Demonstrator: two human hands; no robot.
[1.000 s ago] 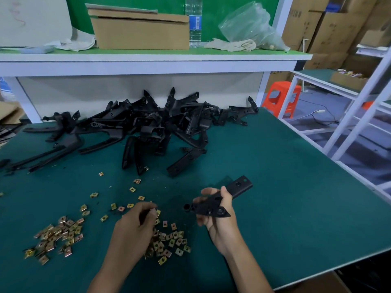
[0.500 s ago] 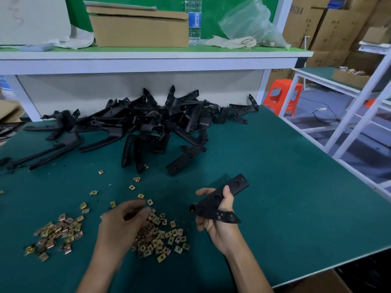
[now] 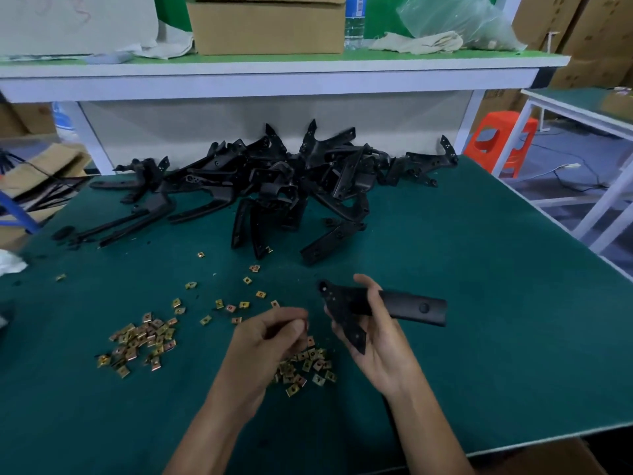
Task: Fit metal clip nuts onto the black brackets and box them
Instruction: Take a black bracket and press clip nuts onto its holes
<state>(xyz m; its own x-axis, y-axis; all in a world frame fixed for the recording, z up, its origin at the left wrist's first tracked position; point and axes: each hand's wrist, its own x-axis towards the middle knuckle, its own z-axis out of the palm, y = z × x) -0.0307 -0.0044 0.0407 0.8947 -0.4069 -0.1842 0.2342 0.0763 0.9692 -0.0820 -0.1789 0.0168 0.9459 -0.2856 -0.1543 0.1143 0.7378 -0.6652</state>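
My right hand point(image 3: 387, 351) grips a black bracket point(image 3: 414, 308) just above the green mat, long arm pointing right, pointed plate toward my left hand. My left hand point(image 3: 270, 341) hovers beside it with thumb and fingertips pinched together on what seems a small clip nut, mostly hidden by the fingers. Under both hands lies a heap of brass-coloured clip nuts point(image 3: 308, 368). A second heap of clip nuts point(image 3: 144, 341) sits to the left, with loose ones scattered between. A big pile of black brackets point(image 3: 274, 180) fills the back of the table.
The green table mat point(image 3: 496, 286) ends at a front edge close to me and a right edge by a white frame. A shelf above the pile carries a cardboard box point(image 3: 267, 25), a bottle point(image 3: 354, 22) and a plastic bag point(image 3: 455, 18). An orange stool point(image 3: 500, 138) stands at the far right.
My left hand has lifted out of the clip nut heap with its fingertips pinched. My right hand has turned the bracket so its long arm lies level, pointing right.
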